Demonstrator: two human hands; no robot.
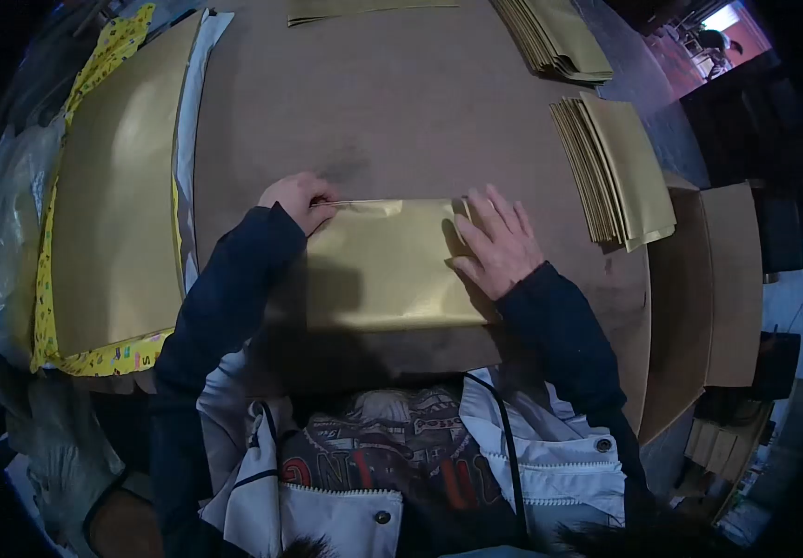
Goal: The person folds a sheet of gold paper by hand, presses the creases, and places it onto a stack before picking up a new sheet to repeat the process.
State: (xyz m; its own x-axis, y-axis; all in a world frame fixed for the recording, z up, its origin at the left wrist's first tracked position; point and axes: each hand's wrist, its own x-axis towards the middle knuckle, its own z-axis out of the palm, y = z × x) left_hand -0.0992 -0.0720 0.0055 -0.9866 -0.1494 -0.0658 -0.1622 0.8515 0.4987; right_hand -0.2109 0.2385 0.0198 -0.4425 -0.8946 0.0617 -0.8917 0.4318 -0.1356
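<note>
A folded sheet of gold paper (388, 270) lies on the brown table surface in front of me. My left hand (301, 201) is at its upper left corner, fingers curled and closed on the far edge. Over the right end of the sheet, my right hand (499, 244) rests with its fingers spread and pressed against the paper. The far edge between my hands looks like a fold, slightly raised near the middle.
To the left lies a stack of large gold sheets (127, 186) on yellow patterned wrapping (113, 358). Folded gold papers sit in a fanned pile (620, 172) at right, another pile (555, 37) behind it, and one piece (369, 9) at the far edge. A cardboard box (732, 288) stands at right.
</note>
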